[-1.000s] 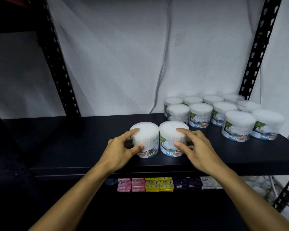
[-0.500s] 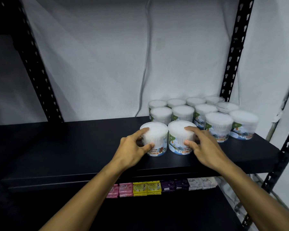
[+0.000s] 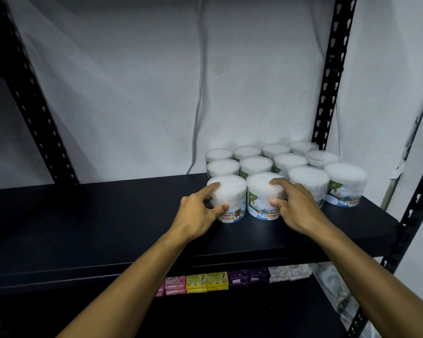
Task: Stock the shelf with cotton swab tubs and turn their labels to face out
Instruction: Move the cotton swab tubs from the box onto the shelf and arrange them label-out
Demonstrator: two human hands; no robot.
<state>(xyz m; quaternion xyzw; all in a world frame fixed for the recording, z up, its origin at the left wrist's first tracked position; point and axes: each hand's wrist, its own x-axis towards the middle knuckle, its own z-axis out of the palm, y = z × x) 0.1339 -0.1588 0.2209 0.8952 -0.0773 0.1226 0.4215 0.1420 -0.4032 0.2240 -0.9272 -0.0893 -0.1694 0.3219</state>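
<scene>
Your left hand (image 3: 197,212) is gripping the left front tub (image 3: 227,198), forefinger lying on its lid and thumb curling round its side, while your right hand (image 3: 296,206) is pinching the right front tub (image 3: 263,197) beside it in the same way. Both tubs are standing upright on the black shelf (image 3: 108,228), touching each other, labels facing you, in front of the stocked tubs (image 3: 288,162). Soap bars (image 3: 206,281) are lining the lower shelf.
</scene>
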